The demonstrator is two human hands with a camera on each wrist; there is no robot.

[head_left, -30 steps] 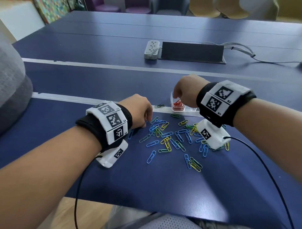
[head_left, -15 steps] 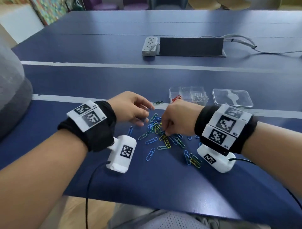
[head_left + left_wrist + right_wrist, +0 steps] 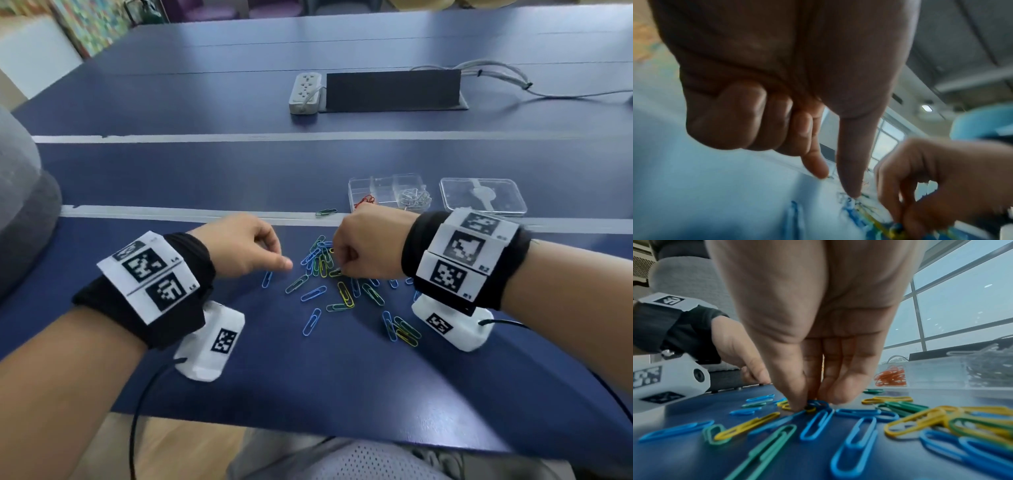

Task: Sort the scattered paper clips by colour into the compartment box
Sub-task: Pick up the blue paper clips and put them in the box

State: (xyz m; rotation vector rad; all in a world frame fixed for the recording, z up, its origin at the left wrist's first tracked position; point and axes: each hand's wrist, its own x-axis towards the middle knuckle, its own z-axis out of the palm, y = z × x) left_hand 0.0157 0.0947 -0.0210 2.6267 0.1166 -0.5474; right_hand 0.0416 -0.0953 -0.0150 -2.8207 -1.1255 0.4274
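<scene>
My right hand [image 3: 364, 250] has come back from the clear plastic compartment box [image 3: 387, 192], fingertips now pinching into the coloured paper clips [image 3: 813, 407]; my left hand [image 3: 245, 248] hovers, empty, forefinger and thumb extended.

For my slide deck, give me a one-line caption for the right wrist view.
Right hand reaching into scattered blue, green and yellow paper clips beside clear plastic compartment box.

A long dark-blue desk [image 3: 342, 164] carries a grey power strip [image 3: 305, 92]; large windows [image 3: 962, 308] let in daylight beyond it.
</scene>
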